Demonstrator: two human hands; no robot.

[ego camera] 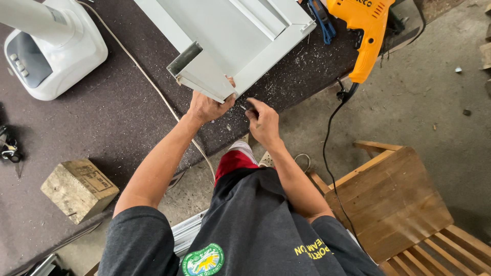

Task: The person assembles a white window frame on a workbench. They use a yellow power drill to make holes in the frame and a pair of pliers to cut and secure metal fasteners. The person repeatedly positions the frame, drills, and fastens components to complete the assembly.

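At the near edge of the dark bench, the left hand grips the near corner of the white aluminium frame while the right hand, fingers pinched narrow around something too small to identify, works just beside that corner, so the fitting step seems in hand and calls for a steady hold

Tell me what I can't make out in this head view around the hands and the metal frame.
- Right hand: whatever its fingertips pinch is too small to tell.
- Left hand: fingers hidden behind the corner of the white metal frame.
- Frame: far end cut off by the top edge.
- Yellow drill: front cut off by the top edge.
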